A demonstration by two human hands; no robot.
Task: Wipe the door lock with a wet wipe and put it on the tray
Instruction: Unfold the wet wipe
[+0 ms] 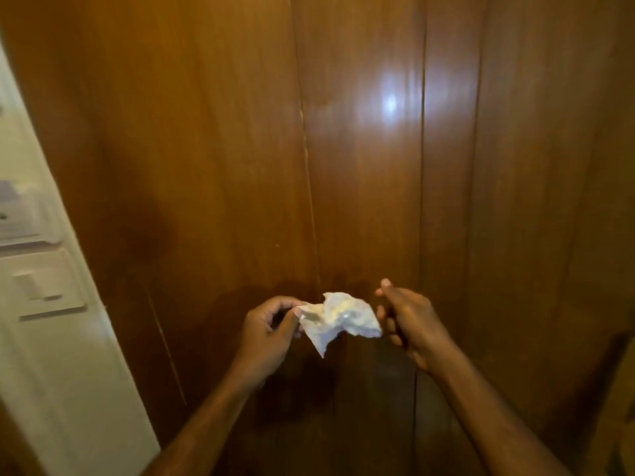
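Observation:
A crumpled white wet wipe (338,317) hangs in front of a brown wooden door (360,149). My left hand (268,333) pinches the wipe's left corner between thumb and fingers. My right hand (407,321) is just to the right of the wipe, fingers spread and blurred; the wipe's right edge seems to touch its fingertips, but I cannot tell whether it grips it. No door lock and no tray are in view.
A white wall (68,355) stands at the left with a light switch plate (44,286) and another white fitting (20,214) above it. The door's wooden panels fill the rest of the view, with a bright light reflection (390,104).

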